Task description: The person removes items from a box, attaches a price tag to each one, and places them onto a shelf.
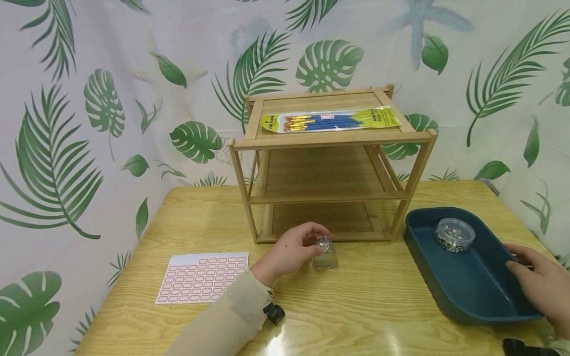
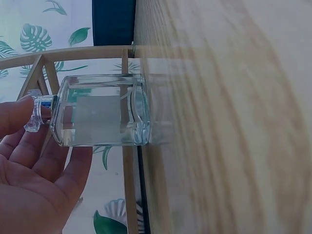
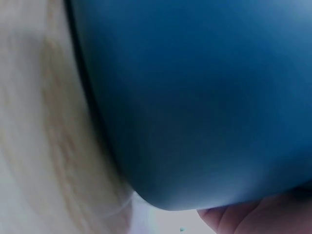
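A square clear glass bottle (image 1: 324, 259) stands upright on the table before the wooden rack. My left hand (image 1: 291, 249) pinches its clear stopper (image 1: 324, 243) between thumb and fingers; in the left wrist view the hand (image 2: 39, 165) is at the stopper (image 2: 36, 111) and the bottle body (image 2: 105, 112) shows whole. At the right, my right hand (image 1: 541, 282) grips the right rim of a dark blue tray (image 1: 472, 277), thumb inside. A round clear tub (image 1: 455, 234) with small pieces lies in the tray. The tray's outer wall (image 3: 195, 97) fills most of the right wrist view.
The wooden rack (image 1: 331, 198) stands at the back centre, with a pack of blue brushes (image 1: 329, 120) on its top shelf. A sheet of red-bordered labels (image 1: 202, 278) lies on the table (image 1: 356, 316) at the left. A leaf-patterned cloth (image 1: 191, 64) hangs behind.
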A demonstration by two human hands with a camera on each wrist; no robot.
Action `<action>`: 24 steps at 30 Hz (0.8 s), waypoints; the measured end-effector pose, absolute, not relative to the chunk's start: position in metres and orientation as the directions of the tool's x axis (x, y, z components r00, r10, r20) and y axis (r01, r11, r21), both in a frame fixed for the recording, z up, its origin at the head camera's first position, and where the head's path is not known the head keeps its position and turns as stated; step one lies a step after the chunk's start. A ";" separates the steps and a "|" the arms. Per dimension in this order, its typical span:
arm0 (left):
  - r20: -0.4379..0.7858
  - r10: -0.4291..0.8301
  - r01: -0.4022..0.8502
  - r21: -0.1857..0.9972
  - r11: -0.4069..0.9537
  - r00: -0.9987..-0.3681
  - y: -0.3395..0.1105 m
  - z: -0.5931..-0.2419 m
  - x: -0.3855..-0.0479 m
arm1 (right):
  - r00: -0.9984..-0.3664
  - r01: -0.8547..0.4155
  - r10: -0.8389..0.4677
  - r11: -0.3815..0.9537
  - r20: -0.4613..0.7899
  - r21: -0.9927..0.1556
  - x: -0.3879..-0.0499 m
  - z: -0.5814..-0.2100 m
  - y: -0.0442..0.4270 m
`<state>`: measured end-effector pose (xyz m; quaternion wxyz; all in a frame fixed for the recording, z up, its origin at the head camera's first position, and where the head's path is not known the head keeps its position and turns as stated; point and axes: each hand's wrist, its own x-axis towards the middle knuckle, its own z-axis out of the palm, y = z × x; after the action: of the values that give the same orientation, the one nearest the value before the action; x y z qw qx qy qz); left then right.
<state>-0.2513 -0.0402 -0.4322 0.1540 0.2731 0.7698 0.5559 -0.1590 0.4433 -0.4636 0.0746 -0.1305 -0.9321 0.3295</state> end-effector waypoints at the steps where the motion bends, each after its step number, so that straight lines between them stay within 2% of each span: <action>1: 0.070 0.592 0.252 0.940 0.231 -0.803 -0.040 -0.432 -0.251 | -0.954 0.195 0.294 0.747 0.052 -0.636 -0.159 -0.464 0.444; 13: 0.080 0.590 0.257 0.941 0.222 -0.803 -0.039 -0.432 -0.250 | -0.952 0.197 0.301 0.744 0.057 -0.639 -0.158 -0.459 0.439; 24: 0.061 0.588 0.239 0.943 0.231 -0.807 -0.041 -0.433 -0.247 | -0.940 0.113 0.287 0.768 0.182 -0.630 -0.159 -0.463 0.437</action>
<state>-0.2471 -0.0408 -0.4328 0.1559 0.2689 0.7689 0.5587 -0.1585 0.4372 -0.4631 0.1349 -0.1075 -0.9306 0.3228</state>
